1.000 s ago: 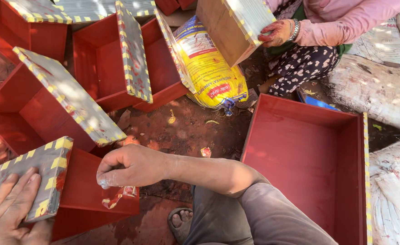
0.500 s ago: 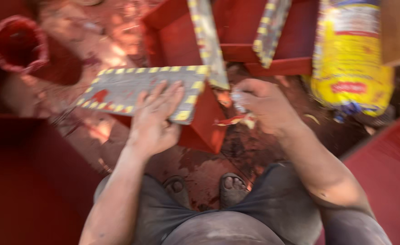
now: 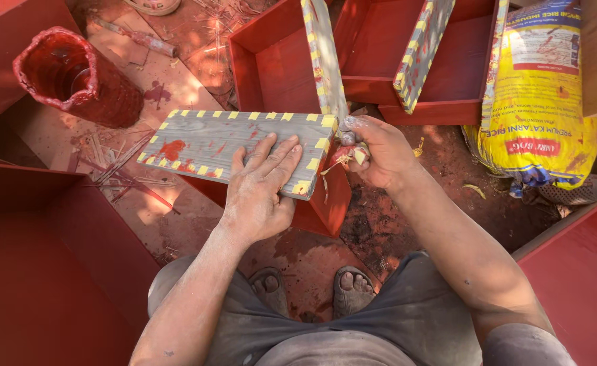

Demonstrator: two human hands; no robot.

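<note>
My left hand [image 3: 261, 193] lies flat, fingers spread, on a grey wooden board [image 3: 203, 142] with yellow dashes along its edges and red paint smears. The board rests on top of a red box [image 3: 325, 203]. My right hand [image 3: 373, 152] is closed around a small paint-stained rag or brush [image 3: 354, 154] at the board's right end. What exactly it grips is partly hidden by the fingers. My bare feet [image 3: 312, 288] show below, between my knees.
Red-painted boxes [image 3: 271, 64] with grey and yellow striped edges stand ahead. A red-coated pot [image 3: 75, 74] sits at the upper left. A yellow sack [image 3: 539, 102] leans at the right. Large red panels [image 3: 41, 264] flank me on both sides.
The view has swung left from the other person and steadied. My left hand stays on the striped board, and my right hand stays closed at the board's right end.
</note>
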